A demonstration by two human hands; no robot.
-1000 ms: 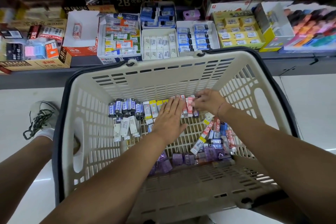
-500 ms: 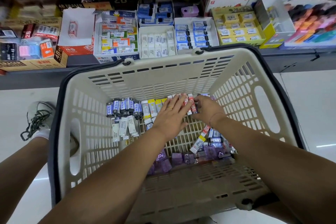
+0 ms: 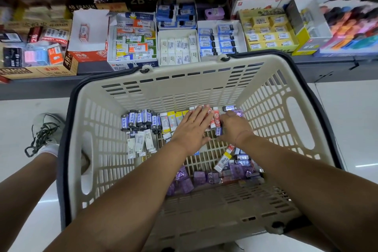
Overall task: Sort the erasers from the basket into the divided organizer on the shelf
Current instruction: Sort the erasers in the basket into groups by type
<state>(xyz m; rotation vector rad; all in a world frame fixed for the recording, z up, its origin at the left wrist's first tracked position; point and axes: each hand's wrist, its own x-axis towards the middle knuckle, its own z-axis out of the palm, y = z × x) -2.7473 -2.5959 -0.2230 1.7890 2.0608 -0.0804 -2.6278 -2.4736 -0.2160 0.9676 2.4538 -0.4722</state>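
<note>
A beige plastic basket with a black handle stands on the floor below the shelf. Along its far wall lie blue-sleeved erasers, white erasers, yellow ones and red-and-white erasers. Purple erasers and a mixed pile lie nearer me. My left hand rests flat, fingers straight, on the row beside the yellow ones. My right hand curls its fingers round the red-and-white erasers, touching my left fingers. The white divided organizer on the shelf holds white and blue erasers.
Cardboard display boxes of erasers line the shelf: an open red-and-white box, a mixed box and a yellow box. A shoe with dark laces stands on the pale floor left of the basket.
My right hand has slid left along the far row until it meets my left hand and has closed on the red-and-white erasers. My left hand has stayed flat in place.
</note>
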